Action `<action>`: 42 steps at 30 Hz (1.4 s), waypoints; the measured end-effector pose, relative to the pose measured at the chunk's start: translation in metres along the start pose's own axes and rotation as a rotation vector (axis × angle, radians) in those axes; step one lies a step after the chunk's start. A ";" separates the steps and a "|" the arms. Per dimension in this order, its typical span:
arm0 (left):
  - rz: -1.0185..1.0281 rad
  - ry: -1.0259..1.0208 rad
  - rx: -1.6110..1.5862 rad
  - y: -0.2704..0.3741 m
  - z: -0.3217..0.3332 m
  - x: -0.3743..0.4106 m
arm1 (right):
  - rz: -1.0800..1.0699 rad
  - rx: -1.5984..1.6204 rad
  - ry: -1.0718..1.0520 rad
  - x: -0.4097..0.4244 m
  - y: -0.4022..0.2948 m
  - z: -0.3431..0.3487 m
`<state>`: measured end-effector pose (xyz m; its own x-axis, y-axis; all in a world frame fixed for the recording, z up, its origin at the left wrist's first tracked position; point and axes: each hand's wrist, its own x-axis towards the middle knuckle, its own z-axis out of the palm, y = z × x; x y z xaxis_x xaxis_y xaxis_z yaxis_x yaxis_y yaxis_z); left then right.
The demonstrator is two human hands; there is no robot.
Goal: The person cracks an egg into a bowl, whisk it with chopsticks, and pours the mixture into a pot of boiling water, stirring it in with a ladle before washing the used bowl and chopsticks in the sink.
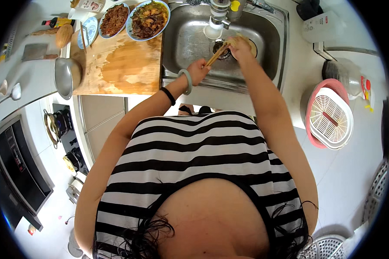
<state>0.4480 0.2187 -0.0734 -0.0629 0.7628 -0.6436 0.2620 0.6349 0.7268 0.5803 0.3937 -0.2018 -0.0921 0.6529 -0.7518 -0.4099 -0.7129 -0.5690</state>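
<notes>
My left hand [199,72] is closed around the near end of a pair of wooden chopsticks [218,54], over the stainless steel sink [188,45]. At the far end of the chopsticks, my right hand [241,48] grips a tan, fibrous scrubber, perhaps a loofah [237,40], pressed against them. Beneath the chopsticks lies the dark sink drain [218,48]. A dark-rimmed round shape shows partly behind my right hand; what it is I cannot tell. The faucet [218,16] stands just beyond my hands, with no water plainly visible.
Left of the sink is a wet wooden board [116,76], with two dishes of food [114,20] [149,20], a patterned plate [90,30] and a metal bowl [66,77]. On the right are a white jug [322,27] and a pink basin [311,129] with a white strainer [332,111].
</notes>
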 end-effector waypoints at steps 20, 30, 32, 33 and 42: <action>0.059 0.136 0.087 -0.022 -0.009 0.023 | 0.054 0.239 -0.184 0.007 0.010 -0.009; 0.026 0.160 -0.113 -0.006 0.011 0.038 | 0.188 -0.005 -0.304 -0.104 0.057 0.017; 0.112 0.125 0.005 -0.011 0.012 0.039 | 0.025 -0.069 -0.271 -0.050 0.065 0.010; 0.149 0.112 0.061 -0.016 0.011 0.039 | 0.058 -0.015 -0.177 -0.061 0.039 0.022; 0.058 0.152 -0.062 -0.003 0.000 0.027 | 0.196 0.220 -0.366 -0.041 0.005 -0.026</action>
<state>0.4454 0.2377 -0.0932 -0.1957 0.8053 -0.5597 0.2103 0.5919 0.7781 0.6052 0.3571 -0.1825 -0.4849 0.5866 -0.6487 -0.5319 -0.7866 -0.3137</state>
